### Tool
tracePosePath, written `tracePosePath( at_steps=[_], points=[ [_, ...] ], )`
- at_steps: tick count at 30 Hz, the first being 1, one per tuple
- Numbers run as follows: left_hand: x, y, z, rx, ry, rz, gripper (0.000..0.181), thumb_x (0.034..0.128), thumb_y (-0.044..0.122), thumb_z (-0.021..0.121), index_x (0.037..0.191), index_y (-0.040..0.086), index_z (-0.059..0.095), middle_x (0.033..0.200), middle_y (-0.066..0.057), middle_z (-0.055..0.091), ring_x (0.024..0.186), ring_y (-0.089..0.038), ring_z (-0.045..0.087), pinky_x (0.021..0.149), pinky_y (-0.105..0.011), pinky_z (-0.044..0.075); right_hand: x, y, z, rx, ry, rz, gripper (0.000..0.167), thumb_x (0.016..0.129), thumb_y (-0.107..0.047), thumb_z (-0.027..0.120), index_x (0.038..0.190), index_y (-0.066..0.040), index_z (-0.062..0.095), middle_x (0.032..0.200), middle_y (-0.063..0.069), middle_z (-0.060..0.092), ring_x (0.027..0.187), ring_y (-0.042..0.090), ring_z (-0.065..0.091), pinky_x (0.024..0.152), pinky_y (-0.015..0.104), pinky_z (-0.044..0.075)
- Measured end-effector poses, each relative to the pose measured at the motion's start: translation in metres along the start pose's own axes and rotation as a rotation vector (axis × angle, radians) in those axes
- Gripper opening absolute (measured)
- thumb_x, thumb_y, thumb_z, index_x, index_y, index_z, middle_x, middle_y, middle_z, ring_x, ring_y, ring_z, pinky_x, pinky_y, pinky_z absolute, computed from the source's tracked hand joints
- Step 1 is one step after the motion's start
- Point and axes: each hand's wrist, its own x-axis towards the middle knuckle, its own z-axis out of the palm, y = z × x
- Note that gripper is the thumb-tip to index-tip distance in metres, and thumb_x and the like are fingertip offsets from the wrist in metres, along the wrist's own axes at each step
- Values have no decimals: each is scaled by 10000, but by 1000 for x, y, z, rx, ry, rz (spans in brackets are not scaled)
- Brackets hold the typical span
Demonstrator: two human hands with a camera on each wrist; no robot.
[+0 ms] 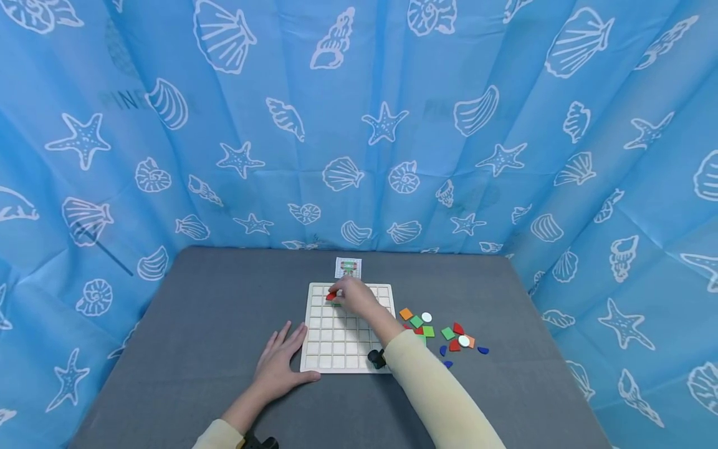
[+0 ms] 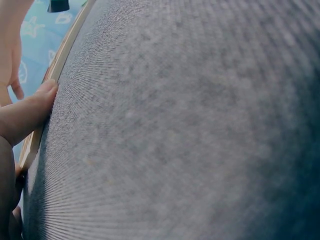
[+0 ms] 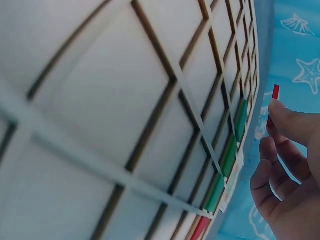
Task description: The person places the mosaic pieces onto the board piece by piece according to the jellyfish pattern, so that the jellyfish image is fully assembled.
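Note:
A red, quarter-round-looking flat piece (image 1: 331, 296) is pinched between the thumb and finger of my right hand (image 1: 356, 296), over the far rows of a white gridded board (image 1: 325, 347). In the right wrist view this red piece (image 3: 276, 92) shows edge-on above the fingertips. Several green pieces (image 3: 229, 157) and a red one (image 3: 201, 227) lie in cells near the board's far edge, mostly hidden by the hand in the head view. My left hand (image 1: 280, 362) rests with fingers spread at the board's left edge, its thumb touching the front left corner.
A small printed card (image 1: 348, 267) with a coloured pattern lies behind the board. Right of it are scattered loose pieces: orange (image 1: 406, 314), green (image 1: 447, 333), red (image 1: 455, 345), white discs (image 1: 427, 317) and blue (image 1: 483, 350). A blue shell-patterned curtain (image 1: 359, 125) borders the grey table (image 1: 235, 293).

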Motion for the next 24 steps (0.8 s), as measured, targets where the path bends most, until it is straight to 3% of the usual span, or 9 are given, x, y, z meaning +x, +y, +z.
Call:
tracePosePath(
  at_steps=[5,12,24],
  points=[
    [0,0,-1,5,-5,-1,1145,699,816,684,1593,194,332,1645,-5,329,1569,-300,145,1247,-565,146,4,-2,6,-1,-11,17,234,935,-143,734,1167,-125,767,1114,50,698,937,178,643,810,336,554],
    [0,-1,-1,1,7,6,1144,691,806,699,1586,182,355,1635,-12,353,1564,-308,165,1240,-564,164,8,-1,15,-40,-41,26,228,909,-143,763,1135,-159,785,1128,15,721,1103,196,650,961,362,547],
    [0,2,-2,8,10,-1,1146,686,805,703,1584,180,361,1631,-13,361,1562,-309,173,1242,-560,167,8,-6,13,-42,-51,-3,216,891,-133,780,1107,-147,793,1110,18,718,1097,202,648,973,362,540]
  ],
)
